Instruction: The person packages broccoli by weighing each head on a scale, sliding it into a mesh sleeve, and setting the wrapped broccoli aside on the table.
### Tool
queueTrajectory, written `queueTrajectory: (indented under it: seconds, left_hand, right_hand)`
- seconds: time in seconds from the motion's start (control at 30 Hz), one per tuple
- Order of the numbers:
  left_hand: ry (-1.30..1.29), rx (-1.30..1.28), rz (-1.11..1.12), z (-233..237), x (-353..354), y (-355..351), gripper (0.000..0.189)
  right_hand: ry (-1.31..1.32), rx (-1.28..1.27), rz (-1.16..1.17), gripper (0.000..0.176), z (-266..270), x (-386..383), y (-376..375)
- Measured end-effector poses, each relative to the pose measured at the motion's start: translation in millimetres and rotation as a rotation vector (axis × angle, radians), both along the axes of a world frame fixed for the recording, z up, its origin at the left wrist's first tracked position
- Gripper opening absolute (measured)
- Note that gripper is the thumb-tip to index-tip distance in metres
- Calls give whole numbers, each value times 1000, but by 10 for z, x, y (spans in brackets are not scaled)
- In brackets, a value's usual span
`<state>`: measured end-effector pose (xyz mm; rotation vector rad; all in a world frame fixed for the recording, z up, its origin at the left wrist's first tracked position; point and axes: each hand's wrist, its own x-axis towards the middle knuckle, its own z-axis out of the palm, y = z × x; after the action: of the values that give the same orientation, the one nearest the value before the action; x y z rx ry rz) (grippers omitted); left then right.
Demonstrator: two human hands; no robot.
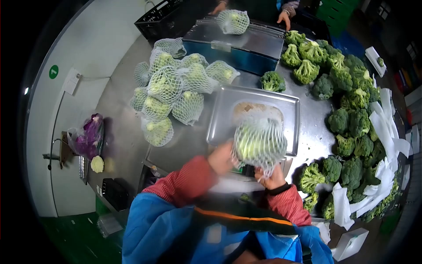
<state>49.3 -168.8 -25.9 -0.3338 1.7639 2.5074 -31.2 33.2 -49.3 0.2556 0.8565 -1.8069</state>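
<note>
A head of broccoli in a white foam net sleeve [259, 141] is held above the near edge of a metal tray [215, 132]. My left hand [223, 157] grips its left side, the fingertips partly hidden by the net. Under it, my right hand [273, 177] is closed on the gathered end of the net. The tray has a brownish patch on its bottom. Just behind the tray stands a bare broccoli head [273, 82].
Netted broccoli [165, 84] are piled on the left. Several bare broccoli heads [345, 79] and white net sleeves [384, 127] cover the right. Across the table, a co-worker's hands [284, 19] are near a metal box [237, 44] carrying a netted head. A purple bag [91, 136] lies far left.
</note>
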Motion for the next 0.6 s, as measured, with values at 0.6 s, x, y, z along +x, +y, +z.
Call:
queueTrajectory:
  seconds: [0.6]
  left_hand:
    - [-33,-38,29,320,-817,-305,66]
  right_hand:
    - [1074,430,-37,72,509,-718,-177]
